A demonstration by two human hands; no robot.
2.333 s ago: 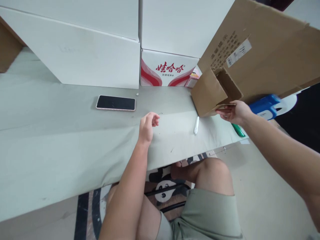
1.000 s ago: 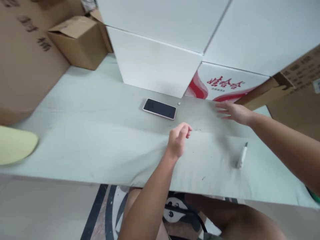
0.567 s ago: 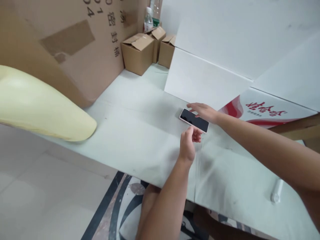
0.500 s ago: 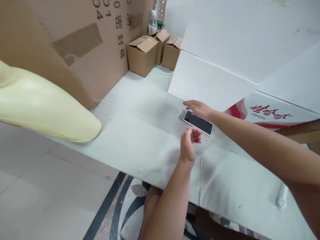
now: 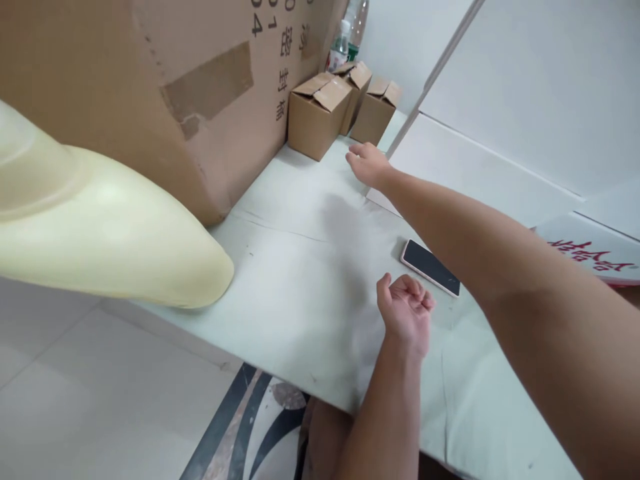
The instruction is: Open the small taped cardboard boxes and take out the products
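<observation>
My left hand (image 5: 406, 308) hovers palm up over the near part of the pale table cover, its fingers loosely curled, the thumb apart and nothing in it. Just beyond it lies a smartphone (image 5: 431, 268) with a dark screen and a pinkish edge. My right hand (image 5: 369, 164) is stretched forward with its fingers extended, holding nothing. The closest thing to its fingertips is a small cardboard box (image 5: 371, 121) at the back of the table. A second small box (image 5: 317, 120) stands left of it, with another (image 5: 357, 83) partly hidden between them.
A large printed carton (image 5: 200, 153) rises at the left. In front of it, a smooth pale-yellow object (image 5: 150, 233) juts over the table. Plastic bottles (image 5: 340, 47) stand behind the small boxes. A white box (image 5: 500, 163) takes up the right side. The table's front edge borders tiled floor (image 5: 100, 387).
My right hand has moved from above the phone towards the small boxes at the back. My left hand has turned palm up and its fingers have loosened. The view has shifted left.
</observation>
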